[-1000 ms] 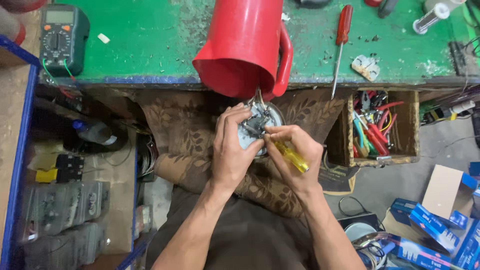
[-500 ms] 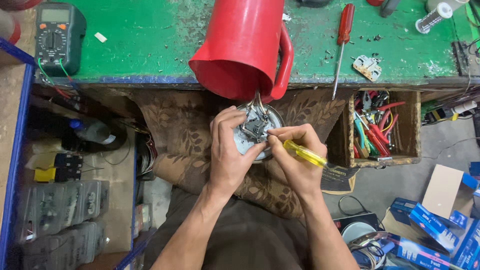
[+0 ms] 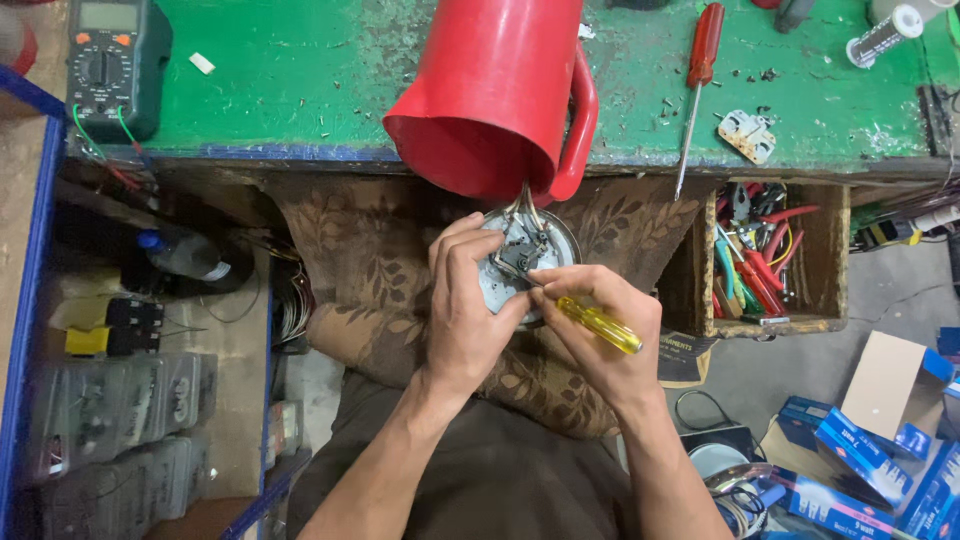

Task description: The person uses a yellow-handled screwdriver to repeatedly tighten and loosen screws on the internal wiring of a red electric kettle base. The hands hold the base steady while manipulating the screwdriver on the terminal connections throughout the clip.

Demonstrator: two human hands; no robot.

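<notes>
A round metal heating plate (image 3: 520,262) with a coiled element and small terminals on its face sits just below the near edge of the green bench (image 3: 300,80), over a leaf-patterned cloth (image 3: 370,270) on the person's lap, and right under the mouth of a red plastic kettle body (image 3: 495,95) that lies tipped on the bench and overhangs its edge. The left hand (image 3: 465,300) wraps the plate from its left side, fingers (image 3: 462,250) curled over the rim and thumb against the lower edge, closed firmly on it. The right hand (image 3: 600,325) comes in from the lower right, its fingers pinched shut around a yellow-handled screwdriver (image 3: 598,325) whose tip rests among the terminals near the plate's centre. On the bench, a red-handled screwdriver (image 3: 700,80) lies to the right of the kettle body, with a small white bracket (image 3: 747,135) beside it; a multimeter (image 3: 112,62) sits near the far left corner. A wooden box of pliers and cutters (image 3: 765,255) hangs below the bench edge on the right.
</notes>
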